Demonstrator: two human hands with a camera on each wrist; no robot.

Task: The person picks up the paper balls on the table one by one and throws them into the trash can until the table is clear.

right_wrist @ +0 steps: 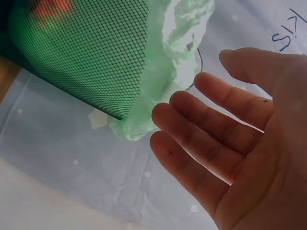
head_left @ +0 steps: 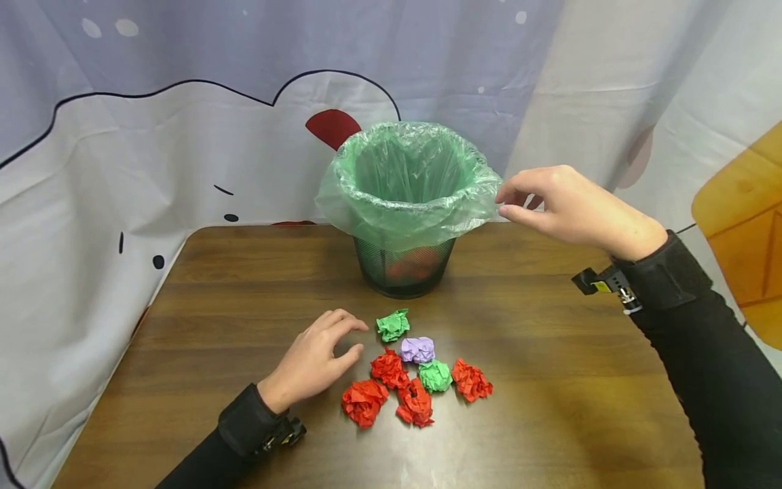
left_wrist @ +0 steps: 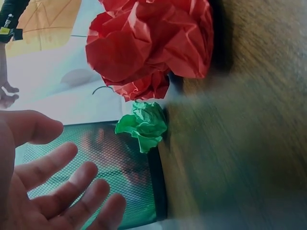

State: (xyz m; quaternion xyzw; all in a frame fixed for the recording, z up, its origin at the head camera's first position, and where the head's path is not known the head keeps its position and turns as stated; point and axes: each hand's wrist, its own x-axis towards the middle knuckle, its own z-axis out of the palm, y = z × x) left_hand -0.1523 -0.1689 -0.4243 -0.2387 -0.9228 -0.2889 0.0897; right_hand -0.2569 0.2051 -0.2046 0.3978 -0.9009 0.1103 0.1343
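My left hand (head_left: 316, 358) hovers over the table just left of the crumpled paper balls, its fingers loosely bent around nothing. Nearest to it are a green paper ball (head_left: 393, 325) and a red paper ball (head_left: 364, 402). Beside these lie a purple ball (head_left: 417, 350), a second green one (head_left: 435, 376) and more red ones (head_left: 472, 380). My right hand (head_left: 565, 207) is raised at the right rim of the mesh bin (head_left: 403, 265), fingertips close to its green plastic liner (head_left: 482, 197). In the right wrist view that palm (right_wrist: 268, 177) holds nothing.
The bin stands at the back edge of the brown wooden table (head_left: 244, 285). Something red (head_left: 415, 265) shows through its mesh wall. A patterned curtain (head_left: 183, 149) hangs right behind the table.
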